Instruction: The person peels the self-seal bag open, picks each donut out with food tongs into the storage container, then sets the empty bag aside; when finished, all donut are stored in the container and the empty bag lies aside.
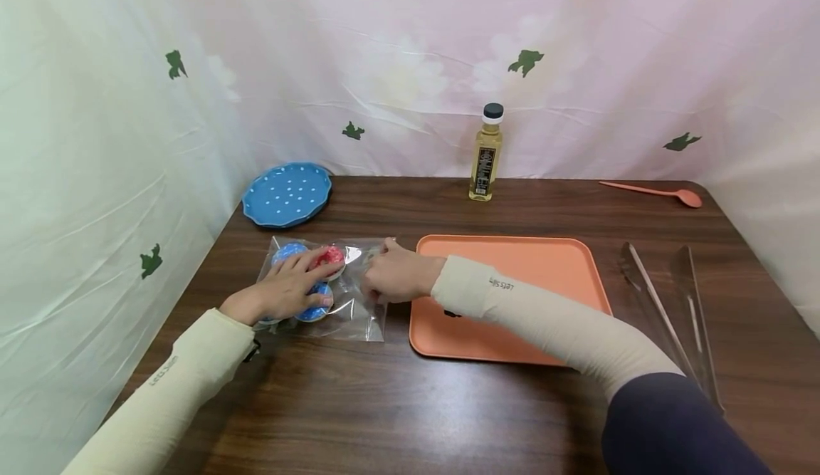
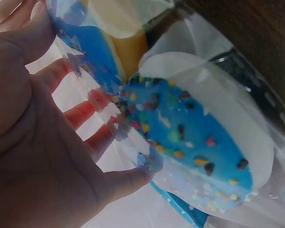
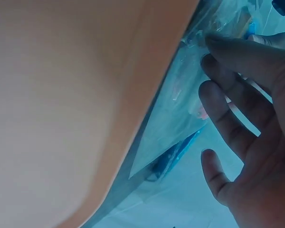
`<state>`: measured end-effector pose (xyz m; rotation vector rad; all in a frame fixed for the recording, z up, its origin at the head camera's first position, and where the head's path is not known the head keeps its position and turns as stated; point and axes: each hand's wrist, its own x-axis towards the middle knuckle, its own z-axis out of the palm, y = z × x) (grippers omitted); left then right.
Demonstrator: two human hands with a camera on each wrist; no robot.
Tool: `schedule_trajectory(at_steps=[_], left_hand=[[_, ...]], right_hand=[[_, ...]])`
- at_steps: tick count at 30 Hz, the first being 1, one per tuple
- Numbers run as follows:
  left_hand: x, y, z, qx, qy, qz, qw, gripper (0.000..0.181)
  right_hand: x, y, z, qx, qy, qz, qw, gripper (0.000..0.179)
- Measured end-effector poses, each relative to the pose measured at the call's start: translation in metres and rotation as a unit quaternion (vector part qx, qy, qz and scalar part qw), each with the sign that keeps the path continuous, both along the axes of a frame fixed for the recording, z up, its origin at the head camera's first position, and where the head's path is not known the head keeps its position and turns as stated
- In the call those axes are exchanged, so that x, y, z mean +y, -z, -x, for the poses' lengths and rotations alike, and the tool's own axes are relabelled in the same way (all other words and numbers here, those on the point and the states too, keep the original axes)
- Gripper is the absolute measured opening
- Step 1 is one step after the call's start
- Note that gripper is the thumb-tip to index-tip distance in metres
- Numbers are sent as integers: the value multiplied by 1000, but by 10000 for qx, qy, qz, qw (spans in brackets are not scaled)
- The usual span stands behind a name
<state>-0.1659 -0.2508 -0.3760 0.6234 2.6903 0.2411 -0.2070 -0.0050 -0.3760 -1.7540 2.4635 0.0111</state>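
A clear plastic bag (image 1: 352,322) with several donuts inside lies flat on the left part of the table. One donut (image 1: 332,255) has red icing; the blue-iced donut (image 2: 190,137) carries coloured sprinkles. Spread over the bag, my left hand (image 1: 286,290) rests on the donuts with its fingers extended. At the bag's right end, my right hand (image 1: 398,272) pinches the film between thumb and index finger, while its other fingers (image 3: 221,111) stand loosely bent. Part of the bag's right edge is hidden under that hand.
An orange tray (image 1: 512,254) lies right of the bag, under my right forearm. Behind the bag is a blue dotted plate (image 1: 287,194). An oil bottle (image 1: 486,154) stands at the back, with an orange spoon (image 1: 688,198) and metal tongs (image 1: 660,304) on the right.
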Motion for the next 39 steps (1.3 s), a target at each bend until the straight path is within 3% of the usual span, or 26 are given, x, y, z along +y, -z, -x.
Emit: schedule_trajectory(at_steps=[9, 18, 28, 35, 39], left_hand=[[1, -2, -1, -2, 19, -100, 9999, 71], [0, -3, -3, 39, 52, -76, 10000, 71], [-2, 2, -1, -9, 48, -218, 9998, 70], [-1, -2, -1, 90, 126, -283, 9995, 68], [-3, 0, 0, 157, 173, -290, 9993, 69]], right_hand=[[16, 7, 0, -113, 15, 236, 9997, 26], [32, 14, -1, -200, 66, 292, 9994, 14], [31, 12, -5, -405, 86, 371, 9985, 21], [18, 11, -21, -92, -400, 343, 9986, 9], [17, 14, -23, 114, -471, 390, 9981, 10]])
